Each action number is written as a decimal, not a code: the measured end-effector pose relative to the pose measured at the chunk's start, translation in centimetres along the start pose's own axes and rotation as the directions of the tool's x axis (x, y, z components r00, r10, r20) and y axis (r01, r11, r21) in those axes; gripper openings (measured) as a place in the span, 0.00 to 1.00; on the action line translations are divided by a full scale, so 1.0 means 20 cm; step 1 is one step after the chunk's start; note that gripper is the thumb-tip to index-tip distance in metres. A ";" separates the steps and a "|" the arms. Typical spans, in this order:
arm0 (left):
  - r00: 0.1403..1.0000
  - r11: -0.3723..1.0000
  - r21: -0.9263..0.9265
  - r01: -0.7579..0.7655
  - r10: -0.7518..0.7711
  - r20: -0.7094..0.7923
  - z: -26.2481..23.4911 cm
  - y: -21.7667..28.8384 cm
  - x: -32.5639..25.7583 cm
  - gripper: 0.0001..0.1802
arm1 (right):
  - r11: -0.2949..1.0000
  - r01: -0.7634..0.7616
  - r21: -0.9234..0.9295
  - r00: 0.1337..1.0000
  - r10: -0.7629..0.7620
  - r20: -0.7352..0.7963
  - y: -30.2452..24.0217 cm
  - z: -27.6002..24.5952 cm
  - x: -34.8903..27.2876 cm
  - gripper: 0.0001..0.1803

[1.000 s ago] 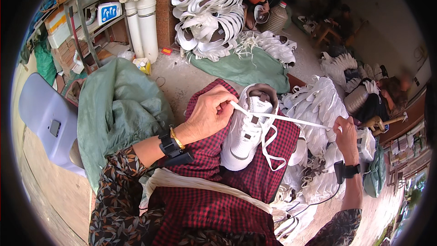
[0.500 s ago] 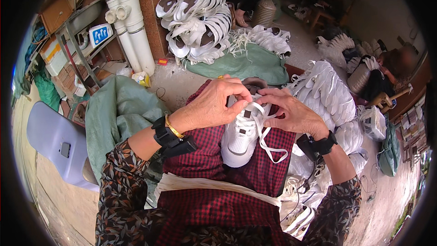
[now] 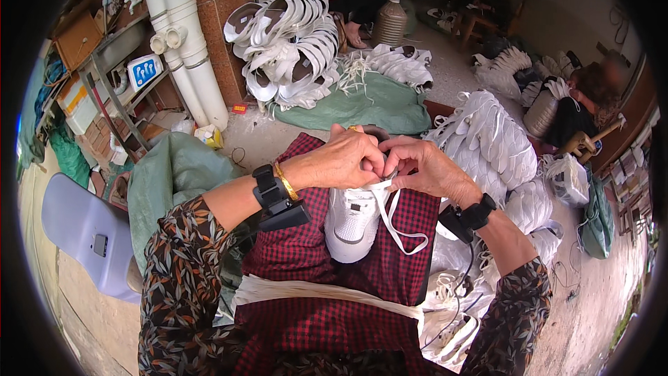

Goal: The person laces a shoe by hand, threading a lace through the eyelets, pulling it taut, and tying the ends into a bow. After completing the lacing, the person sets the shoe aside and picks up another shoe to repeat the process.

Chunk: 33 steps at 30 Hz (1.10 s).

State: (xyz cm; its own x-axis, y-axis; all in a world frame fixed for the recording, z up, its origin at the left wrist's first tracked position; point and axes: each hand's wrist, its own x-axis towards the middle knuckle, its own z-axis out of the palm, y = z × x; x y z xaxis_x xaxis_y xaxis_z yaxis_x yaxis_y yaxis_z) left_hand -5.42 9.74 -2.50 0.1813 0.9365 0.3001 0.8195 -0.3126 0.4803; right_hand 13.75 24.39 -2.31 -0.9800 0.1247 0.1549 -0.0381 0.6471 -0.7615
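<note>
Heaps of white shoe uppers [image 3: 289, 42] lie on the concrete floor beyond the white sneaker [image 3: 353, 217], on green sacking, with white drainpipes [image 3: 182, 42] up the brick wall to the far left of it and more white piles to its right. That sneaker rests on the red checked apron [image 3: 410, 251] over my lap, toe toward me, and both hands meet at its far end over the eyelets. My left hand [image 3: 341, 161] has its grip closed small, fingertips pinching at the lace [image 3: 398, 226] where it enters the shoe; my right hand [image 3: 426, 167] is pinched the same way just beside it, the two touching. I cannot see the lace tip itself, as my fingers cover it. A slack loop of lace hangs down the sneaker's right side onto the apron. To do this threading well, I judge I should keep the sneaker braced with the heel of the left hand, feed the tip straight through the eyelet, and draw the slack evenly so the loop does not twist or snag on the black wrist strap [image 3: 467, 217] to the sneaker's right.
</note>
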 end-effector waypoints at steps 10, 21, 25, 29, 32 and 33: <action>0.997 0.982 0.186 -0.041 0.029 0.067 -0.07 -0.01 0.00 0.03 | 0.999 -0.011 0.035 1.000 0.012 -0.018 -0.03 0.05 -0.04 0.09; 0.966 0.943 0.221 0.250 -0.229 -0.118 -0.46 -0.28 -0.45 0.05 | 0.999 -0.039 -0.008 0.999 0.039 -0.025 -0.05 0.02 -0.05 0.08; 0.960 0.967 0.076 0.243 -0.228 -0.165 -0.36 -0.31 -0.46 0.07 | 0.988 -0.073 0.137 0.997 0.072 0.012 -0.08 0.02 -0.03 0.13; 0.925 0.936 0.028 0.351 -0.341 -0.165 -0.29 -0.28 -0.46 0.08 | 0.988 -0.104 -0.111 0.995 0.104 -0.009 -0.19 0.06 -0.05 0.12; 0.929 0.945 -0.016 0.328 -0.325 -0.179 -0.26 -0.27 -0.48 0.07 | 0.988 -0.066 -0.143 0.994 0.052 -0.097 -0.17 0.11 -0.06 0.13; 0.929 0.946 -0.029 0.324 -0.324 -0.179 -0.26 -0.28 -0.48 0.07 | 0.987 -0.062 -0.151 0.995 0.048 -0.091 -0.17 0.10 -0.06 0.13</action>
State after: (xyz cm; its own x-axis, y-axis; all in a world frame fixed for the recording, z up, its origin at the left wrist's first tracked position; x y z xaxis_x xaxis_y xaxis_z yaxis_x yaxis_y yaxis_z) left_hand -14.53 1.76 -3.80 -0.1941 0.9429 0.2708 0.8181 0.0033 0.5750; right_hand 14.63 20.60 -1.11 -0.9589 0.2235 0.1746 0.0523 0.7444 -0.6657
